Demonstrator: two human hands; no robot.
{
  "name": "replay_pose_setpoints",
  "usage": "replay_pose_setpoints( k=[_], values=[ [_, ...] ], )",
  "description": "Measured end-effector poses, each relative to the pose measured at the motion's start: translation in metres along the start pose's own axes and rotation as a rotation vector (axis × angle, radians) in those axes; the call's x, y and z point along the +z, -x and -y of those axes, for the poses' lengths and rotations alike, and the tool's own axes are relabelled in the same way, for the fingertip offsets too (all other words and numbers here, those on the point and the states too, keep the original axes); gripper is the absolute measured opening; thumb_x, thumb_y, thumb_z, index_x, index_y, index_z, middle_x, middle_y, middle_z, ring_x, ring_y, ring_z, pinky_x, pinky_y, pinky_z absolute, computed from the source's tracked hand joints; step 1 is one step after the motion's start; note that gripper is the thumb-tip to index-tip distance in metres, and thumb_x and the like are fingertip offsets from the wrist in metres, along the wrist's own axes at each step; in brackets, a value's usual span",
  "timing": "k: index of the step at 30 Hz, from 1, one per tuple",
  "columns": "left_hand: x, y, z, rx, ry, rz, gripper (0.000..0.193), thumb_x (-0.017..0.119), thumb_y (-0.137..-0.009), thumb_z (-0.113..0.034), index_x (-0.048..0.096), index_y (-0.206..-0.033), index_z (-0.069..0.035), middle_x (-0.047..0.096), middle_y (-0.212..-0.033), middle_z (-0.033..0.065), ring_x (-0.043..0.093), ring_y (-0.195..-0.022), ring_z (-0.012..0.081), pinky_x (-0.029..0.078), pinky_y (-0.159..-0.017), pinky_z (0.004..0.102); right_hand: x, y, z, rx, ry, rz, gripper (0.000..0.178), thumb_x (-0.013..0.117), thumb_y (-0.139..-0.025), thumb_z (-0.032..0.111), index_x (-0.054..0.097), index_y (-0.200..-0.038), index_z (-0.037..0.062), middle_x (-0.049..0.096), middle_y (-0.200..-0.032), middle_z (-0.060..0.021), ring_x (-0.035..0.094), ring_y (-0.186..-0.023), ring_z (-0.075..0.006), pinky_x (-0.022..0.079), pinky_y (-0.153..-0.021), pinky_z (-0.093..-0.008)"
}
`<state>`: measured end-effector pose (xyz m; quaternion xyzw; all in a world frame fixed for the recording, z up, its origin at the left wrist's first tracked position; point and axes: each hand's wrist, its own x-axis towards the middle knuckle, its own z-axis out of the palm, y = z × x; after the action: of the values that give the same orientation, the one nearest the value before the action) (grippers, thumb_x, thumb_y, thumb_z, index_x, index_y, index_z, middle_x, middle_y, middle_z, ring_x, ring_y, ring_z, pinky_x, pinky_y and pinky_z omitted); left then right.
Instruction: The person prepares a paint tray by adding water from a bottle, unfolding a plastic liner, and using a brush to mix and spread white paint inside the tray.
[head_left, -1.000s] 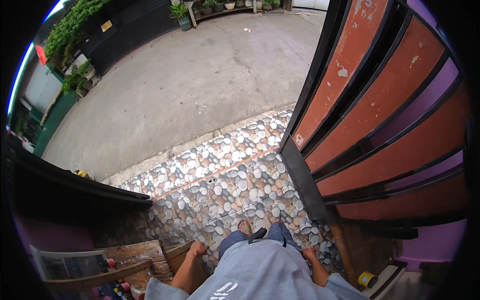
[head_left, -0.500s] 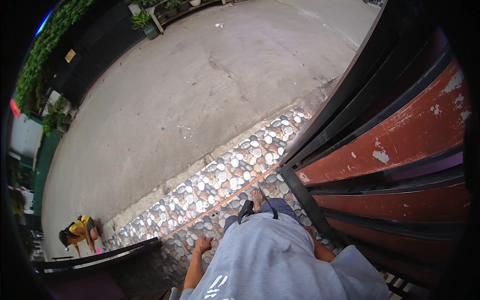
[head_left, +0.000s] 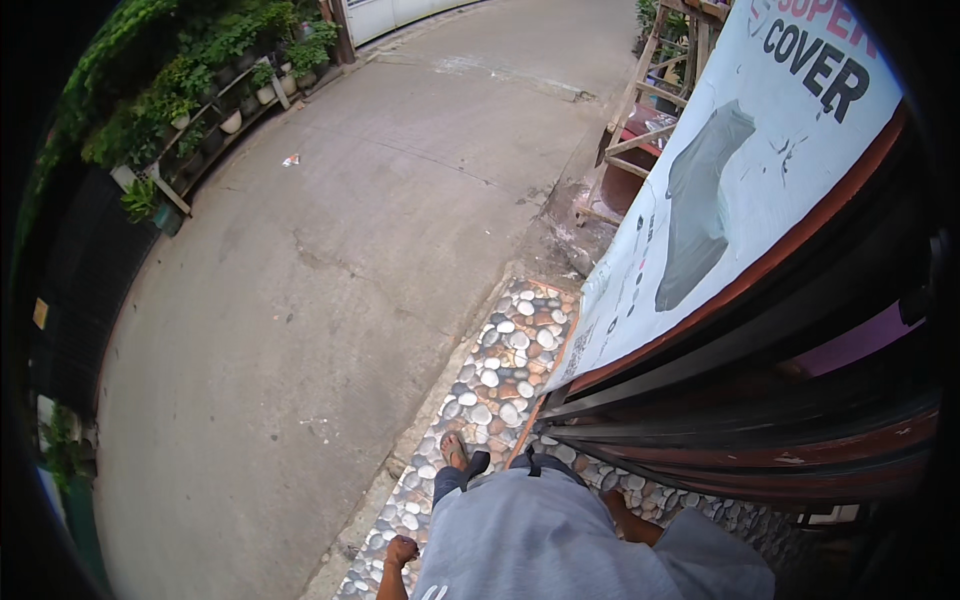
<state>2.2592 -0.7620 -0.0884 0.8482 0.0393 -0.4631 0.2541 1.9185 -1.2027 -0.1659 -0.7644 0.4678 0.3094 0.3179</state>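
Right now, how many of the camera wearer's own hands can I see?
2. The left hand is over the pebble-patterned tiles, left of the grey shirt; the right hand is on the shirt's right side. Neither is fully hidden.

The near strip of grey, white and brown pebble-patterned tile [head_left: 490,380] bears 1 sandalled foot [head_left: 453,452]; on the grey concrete pavement [head_left: 260,350], far left, lies 1 small white-and-orange scrap [head_left: 291,160], possibly paper.
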Motion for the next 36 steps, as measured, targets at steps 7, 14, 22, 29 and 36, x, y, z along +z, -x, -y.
replay_pose_setpoints(
  k=[7, 14, 22, 29, 36],
  values=[
    [-0.161, -0.212, -0.082, 0.189, -0.346, -0.153, 0.026, 0.071, -0.070, -0.016, 0.065, -0.088, 0.002, 0.067, -0.076, 0.0163, 0.065, -0.061, 0.0215, 0.054, -0.055, 0.0353, -0.009, 0.040, 0.042, 0.276, -0.274, 0.025, 0.022, 0.060, -0.079, 0.021, 0.066, -0.078, -0.0004, 0.066, -0.074, -0.0166, 0.066, -0.060, -0.0295, 0.053, -0.056, -0.0427],
    [-0.173, -0.303, -0.335, 0.444, -0.575, -0.106, 0.045, 0.076, -0.061, -0.021, 0.062, -0.101, -0.004, 0.067, -0.081, 0.0206, 0.065, -0.085, 0.0348, 0.051, -0.078, 0.0393, -0.005, 0.049, 0.094, 0.536, -0.528, 0.002, 0.021, 0.060, -0.080, 0.020, 0.066, -0.079, -0.0003, 0.066, -0.073, -0.0165, 0.066, -0.059, -0.0295, 0.052, -0.054, -0.0423],
    [-0.147, -0.426, -0.532, 0.408, -0.640, 0.132, 0.047, 0.069, -0.068, -0.004, 0.056, -0.113, -0.002, 0.068, -0.079, 0.0171, 0.067, -0.066, 0.0217, 0.054, -0.062, 0.0332, -0.016, -0.052, 0.188, 0.700, -0.797, -0.008, 0.019, 0.059, -0.080, 0.018, 0.065, -0.080, -0.0001, 0.065, -0.072, -0.0165, 0.065, -0.058, -0.0295, 0.052, -0.052, -0.0420],
    [-0.189, -0.545, -0.635, 0.115, -0.586, 0.311, 0.035, 0.068, -0.077, -0.003, 0.055, -0.109, -0.003, 0.066, -0.076, 0.0164, 0.063, -0.059, 0.0206, 0.051, -0.048, 0.0349, -0.083, -0.084, 0.253, 0.867, -1.011, -0.032, 0.018, 0.058, -0.081, 0.017, 0.064, -0.080, 0.0000, 0.065, -0.071, -0.0164, 0.065, -0.057, -0.0295, 0.052, -0.051, -0.0417],
    [-0.140, -0.628, -0.839, 0.321, -1.089, 0.486, 0.035, 0.076, -0.075, -0.015, 0.059, -0.104, -0.002, 0.068, -0.076, 0.0138, 0.065, -0.065, 0.0208, 0.053, -0.053, 0.0346, -0.145, -0.139, 0.370, 1.138, -1.247, -0.055, 0.017, 0.058, -0.082, 0.016, 0.063, -0.081, 0.0001, 0.064, -0.070, -0.0164, 0.064, -0.056, -0.0295, 0.051, -0.049, -0.0413]
  ],
)
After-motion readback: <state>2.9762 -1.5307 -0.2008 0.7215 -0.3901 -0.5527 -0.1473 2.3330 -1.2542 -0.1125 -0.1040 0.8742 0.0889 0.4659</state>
